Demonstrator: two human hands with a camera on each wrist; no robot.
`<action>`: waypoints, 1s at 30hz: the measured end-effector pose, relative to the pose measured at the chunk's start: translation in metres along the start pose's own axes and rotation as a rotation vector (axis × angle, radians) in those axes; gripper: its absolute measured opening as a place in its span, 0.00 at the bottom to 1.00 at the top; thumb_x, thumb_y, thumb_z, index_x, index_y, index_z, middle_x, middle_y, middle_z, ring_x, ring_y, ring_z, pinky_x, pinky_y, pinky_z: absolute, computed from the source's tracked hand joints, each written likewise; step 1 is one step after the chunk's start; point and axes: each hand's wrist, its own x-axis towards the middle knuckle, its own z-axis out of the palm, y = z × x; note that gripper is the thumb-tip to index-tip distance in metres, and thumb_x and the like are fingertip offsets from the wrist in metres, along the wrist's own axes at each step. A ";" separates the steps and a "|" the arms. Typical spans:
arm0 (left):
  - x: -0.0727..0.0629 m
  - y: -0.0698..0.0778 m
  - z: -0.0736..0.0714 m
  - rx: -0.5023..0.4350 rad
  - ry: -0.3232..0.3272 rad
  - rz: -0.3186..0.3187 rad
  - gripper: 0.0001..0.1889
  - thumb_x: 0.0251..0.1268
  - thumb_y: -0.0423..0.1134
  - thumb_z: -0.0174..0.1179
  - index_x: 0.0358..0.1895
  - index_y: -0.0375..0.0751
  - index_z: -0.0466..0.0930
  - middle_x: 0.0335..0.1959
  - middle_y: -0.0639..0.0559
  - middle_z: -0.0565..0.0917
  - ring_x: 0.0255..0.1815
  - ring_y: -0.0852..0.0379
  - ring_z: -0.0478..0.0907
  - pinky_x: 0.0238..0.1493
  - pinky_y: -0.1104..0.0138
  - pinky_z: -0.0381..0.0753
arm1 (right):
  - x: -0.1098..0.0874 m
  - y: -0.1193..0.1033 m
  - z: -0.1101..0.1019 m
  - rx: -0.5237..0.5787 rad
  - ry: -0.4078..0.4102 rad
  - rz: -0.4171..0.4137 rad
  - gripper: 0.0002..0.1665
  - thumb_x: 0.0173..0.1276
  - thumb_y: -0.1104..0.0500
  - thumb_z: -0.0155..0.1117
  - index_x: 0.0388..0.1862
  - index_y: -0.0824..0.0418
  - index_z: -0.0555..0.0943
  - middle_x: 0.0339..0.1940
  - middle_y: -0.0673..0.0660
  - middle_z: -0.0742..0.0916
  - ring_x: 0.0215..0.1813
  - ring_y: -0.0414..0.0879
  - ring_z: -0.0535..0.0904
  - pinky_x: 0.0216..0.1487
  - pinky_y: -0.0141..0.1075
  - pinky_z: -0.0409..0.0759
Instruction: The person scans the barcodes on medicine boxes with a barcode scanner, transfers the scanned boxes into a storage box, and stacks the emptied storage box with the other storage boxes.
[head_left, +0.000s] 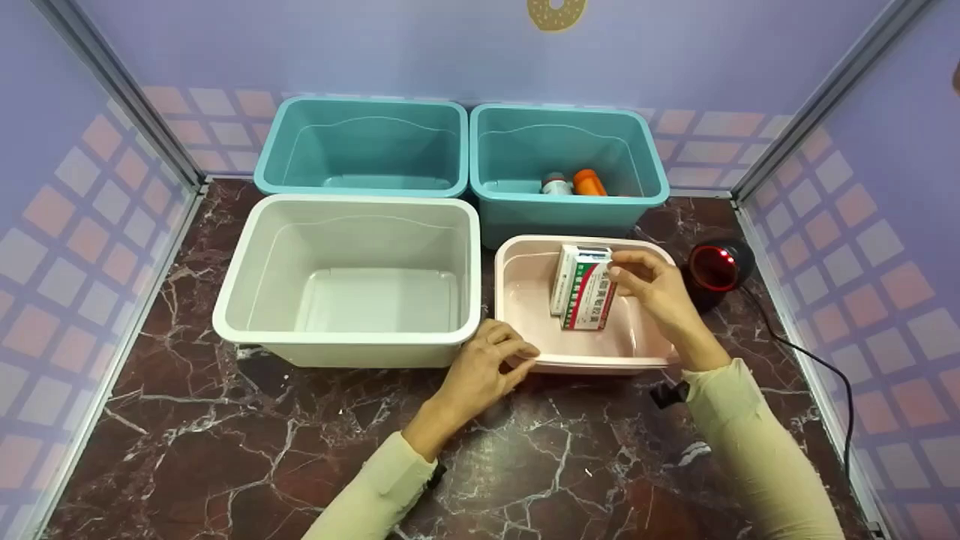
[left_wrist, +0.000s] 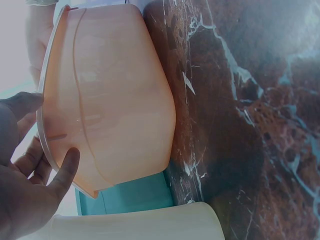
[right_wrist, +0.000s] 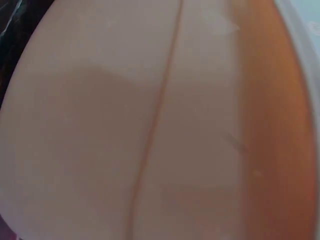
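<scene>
In the head view, my right hand [head_left: 658,291] pinches the upper right edge of a white medicine box [head_left: 589,296] with a green and red band, upright inside the pink bin [head_left: 510,300]. A second, mostly white medicine box [head_left: 559,283] stands close behind it. The right wrist view has only the pink bin's outer wall [right_wrist: 100,150], with the hand out of sight. My left hand [head_left: 484,371] is at the pink bin's near left corner. In the left wrist view its fingers curl over the rim, thumb [left_wrist: 67,167] against the outside wall.
Left of the pink bin stands a larger white bin [head_left: 375,300]. Behind are two teal bins, the left one [head_left: 360,105] and the right one [head_left: 555,217], which has a white bottle [head_left: 556,184] and an orange bottle [head_left: 589,183]. A dark corded device [head_left: 716,268] glows red at right.
</scene>
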 end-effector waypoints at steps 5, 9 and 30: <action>0.000 0.000 0.000 -0.005 -0.001 -0.003 0.07 0.60 0.42 0.70 0.41 0.50 0.88 0.38 0.57 0.82 0.52 0.55 0.75 0.59 0.64 0.77 | 0.002 0.006 -0.001 -0.004 0.017 0.038 0.24 0.70 0.60 0.65 0.61 0.71 0.76 0.48 0.59 0.86 0.44 0.39 0.84 0.42 0.29 0.85; 0.000 -0.001 0.001 0.002 0.005 0.005 0.07 0.60 0.42 0.70 0.40 0.51 0.88 0.38 0.57 0.82 0.52 0.56 0.75 0.59 0.64 0.77 | 0.003 0.011 -0.002 -0.026 0.028 0.072 0.25 0.70 0.58 0.66 0.61 0.69 0.76 0.50 0.60 0.84 0.44 0.38 0.81 0.43 0.29 0.85; 0.000 -0.002 0.001 -0.009 0.004 -0.002 0.06 0.62 0.43 0.69 0.41 0.51 0.88 0.38 0.57 0.82 0.51 0.56 0.75 0.59 0.65 0.77 | 0.008 0.018 -0.004 -0.049 0.082 0.076 0.24 0.70 0.66 0.57 0.64 0.72 0.71 0.44 0.52 0.79 0.41 0.34 0.78 0.38 0.25 0.83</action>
